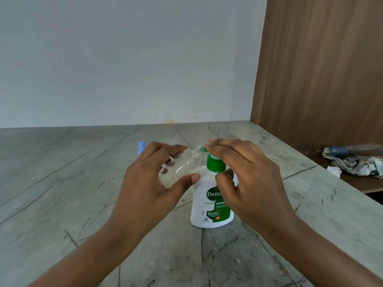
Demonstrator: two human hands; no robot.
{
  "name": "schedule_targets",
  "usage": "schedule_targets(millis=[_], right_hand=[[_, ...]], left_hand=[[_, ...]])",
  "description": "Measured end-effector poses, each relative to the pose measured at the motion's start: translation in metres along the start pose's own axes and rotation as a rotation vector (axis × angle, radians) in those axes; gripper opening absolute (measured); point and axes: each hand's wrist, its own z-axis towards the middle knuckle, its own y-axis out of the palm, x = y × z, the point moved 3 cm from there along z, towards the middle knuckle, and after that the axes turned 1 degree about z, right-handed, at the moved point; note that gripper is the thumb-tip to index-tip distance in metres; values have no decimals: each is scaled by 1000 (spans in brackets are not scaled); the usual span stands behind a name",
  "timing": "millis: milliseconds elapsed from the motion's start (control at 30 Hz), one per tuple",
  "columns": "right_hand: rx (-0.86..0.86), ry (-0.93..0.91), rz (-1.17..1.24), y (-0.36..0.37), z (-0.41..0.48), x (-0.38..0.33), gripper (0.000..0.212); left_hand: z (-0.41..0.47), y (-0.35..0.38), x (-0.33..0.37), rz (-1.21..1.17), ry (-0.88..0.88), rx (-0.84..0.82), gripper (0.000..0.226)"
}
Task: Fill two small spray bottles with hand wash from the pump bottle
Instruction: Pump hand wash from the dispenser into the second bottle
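Head view: left hand (149, 183) holds tilted spray bottle (183, 164); right hand (248, 177), flat, presses pump bottle (204, 204) top.

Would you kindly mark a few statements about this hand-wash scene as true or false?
1. The left hand holds the small clear plastic bottle tilted, neck toward the green pump. True.
2. The white pump bottle lies on its side. False: it stands upright on the grey veined countertop.
3. The right hand rests on top of the pump. True.
4. The clear bottle wears its spray top. False: its neck is open; a light blue spray top shows behind the left hand.
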Motion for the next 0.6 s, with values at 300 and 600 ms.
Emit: schedule_targets(millis=[300,600], right_hand=[[-40,-4,-11,-6,7,-3,42],[-39,-18,-68,-15,14,-3,40]], left_hand=[[4,1,4,-38,1,43,50],[6,3,9,-54,2,76,51]])
